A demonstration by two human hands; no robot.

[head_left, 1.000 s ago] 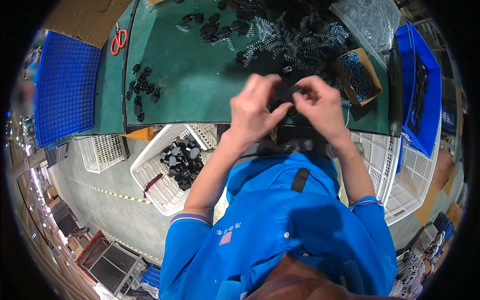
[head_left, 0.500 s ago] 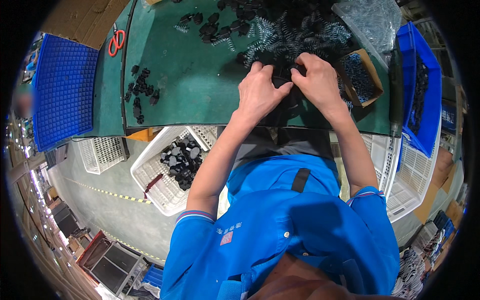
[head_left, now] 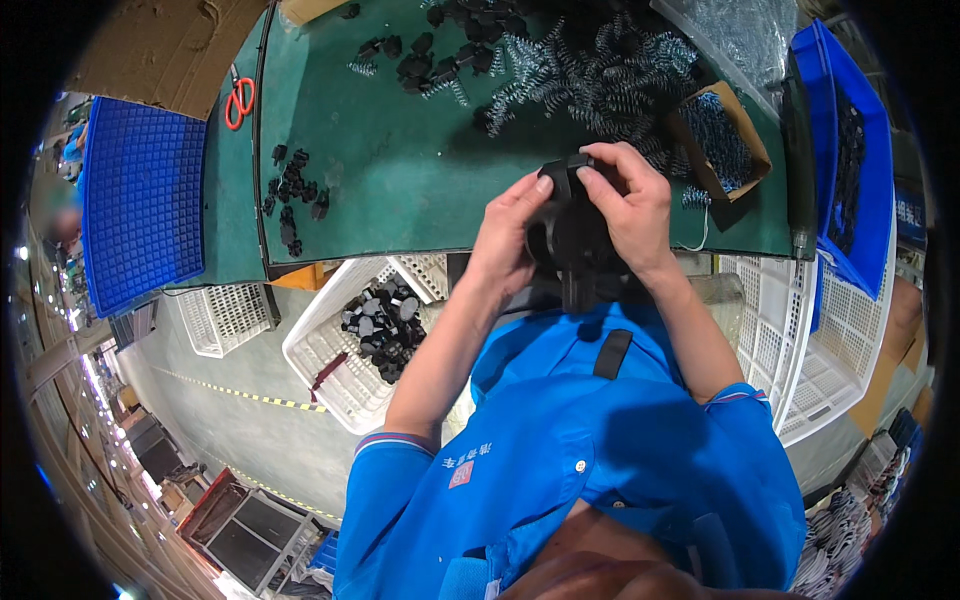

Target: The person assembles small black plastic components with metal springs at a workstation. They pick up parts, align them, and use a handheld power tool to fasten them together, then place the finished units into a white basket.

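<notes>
Between both hands, above the near edge of the green table, is a black plastic part with a rounded body and a narrow end pointing toward me. My left hand grips its left side, thumb near the top. On the other side my right hand is closed round the upper right, thumb and fingers at the top edge. The fingers hide some of the part, and its exact kind cannot be made out. Beyond the hands lies a heap of metal coil springs, with small black plastic pieces to its left.
An open cardboard box of springs sits at right, beside a blue bin. Small black pieces, red-handled scissors and a blue tray are at left. A white crate of black parts stands below the table.
My hands have come back toward me from the spring heap, and the black part is now raised between them at the table's near edge. The view has shifted slightly.
</notes>
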